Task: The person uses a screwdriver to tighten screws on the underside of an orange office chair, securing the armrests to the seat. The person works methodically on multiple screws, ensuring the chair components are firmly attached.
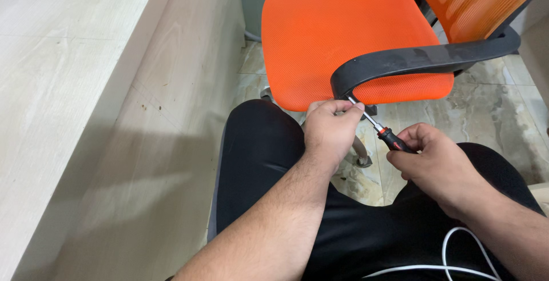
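A pale wooden desk panel point(86, 86), marble floor point(492, 104), white cable point(457, 252).

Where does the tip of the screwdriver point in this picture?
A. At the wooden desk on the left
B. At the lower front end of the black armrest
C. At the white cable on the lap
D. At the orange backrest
B: the right hand holds the screwdriver by its handle, its shaft runs up to the front end of the armrest, and the left hand steadies the tip there.

Single head view, looking steeply down, close on lap, floor
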